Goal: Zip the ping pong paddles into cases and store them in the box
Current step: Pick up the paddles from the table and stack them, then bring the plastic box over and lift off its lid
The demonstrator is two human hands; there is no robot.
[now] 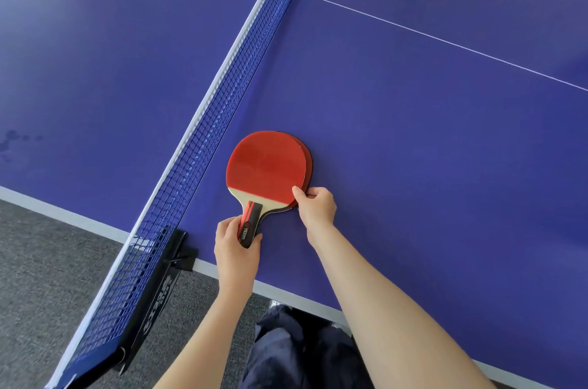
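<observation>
A red-faced ping pong paddle [265,167] lies stacked on a second paddle [308,162], of which only a thin red and black edge shows at the right. Both rest on the blue table [413,134] close to the net [203,121]. My left hand [235,248] grips the red and black handle from below. My right hand [315,205] pinches the lower right edge of the paddle blades between thumb and fingers. No case or box is in view.
The net runs diagonally from the near left to the far top, held by a black clamp post [171,264] at the table's near edge. Grey carpet [47,261] lies below. My dark trousers [302,350] show under the table edge.
</observation>
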